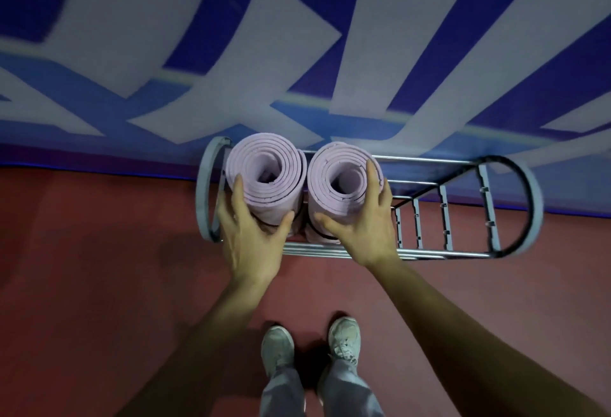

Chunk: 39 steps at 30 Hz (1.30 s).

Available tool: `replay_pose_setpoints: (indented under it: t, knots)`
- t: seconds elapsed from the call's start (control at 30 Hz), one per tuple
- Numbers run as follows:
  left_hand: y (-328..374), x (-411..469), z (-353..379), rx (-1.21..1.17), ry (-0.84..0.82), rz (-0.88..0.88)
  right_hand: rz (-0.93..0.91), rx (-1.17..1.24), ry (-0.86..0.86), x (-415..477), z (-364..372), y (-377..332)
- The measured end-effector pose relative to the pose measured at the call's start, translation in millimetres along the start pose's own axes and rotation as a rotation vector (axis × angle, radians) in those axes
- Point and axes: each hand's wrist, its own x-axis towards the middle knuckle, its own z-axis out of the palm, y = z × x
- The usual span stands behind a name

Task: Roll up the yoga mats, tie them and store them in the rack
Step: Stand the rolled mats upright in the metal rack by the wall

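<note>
The left mat (264, 172) and the right mat (340, 178), both rolled, stood upright side by side at the left end of the metal rack (446, 254) by the wall (363, 36). The person's left hand (251, 244) clasped the left mat, thumb and fingers wrapped round it. The right hand (367, 221) clasped the right mat likewise.

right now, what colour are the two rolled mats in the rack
Pale lilac: left mat and right mat alike, in the head view.

You are looking at no readable text. The wall (297, 36) is showing big white strokes on blue, possibly parts of letters, but they are spelling nothing legible.
</note>
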Motion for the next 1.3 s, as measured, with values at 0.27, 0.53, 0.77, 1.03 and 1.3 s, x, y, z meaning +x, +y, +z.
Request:
replay_pose_setpoints:
  t: [0.27,0.53,0.77,1.03,1.3]
  knots:
    - [92.2,-57.9,-88.0,0.054,-0.398,0.018,0.158,-0.229,-0.385,-77.0,-85.4,-73.1]
    - [127.4,-128.5,-214.1,0.222,-0.439,0.134,0.005,-0.300,-0.472,-206.6,-165.6,-171.2]
    - [99.4,-277.0,-298.0,0.155,-0.306,0.127,-0.209,-0.414,-0.515,-338.5,-170.3,-194.5]
    - [7.4,-448.0,-392.1,0.280,-0.338,0.000,-0.286,-0.469,-0.582,-515.1,-149.3,-182.8]
    - [-114.6,-604.5,-478.3,0.350,-0.413,0.062,-0.239,-0.391,-0.570,-729.0,-84.8,-160.9]
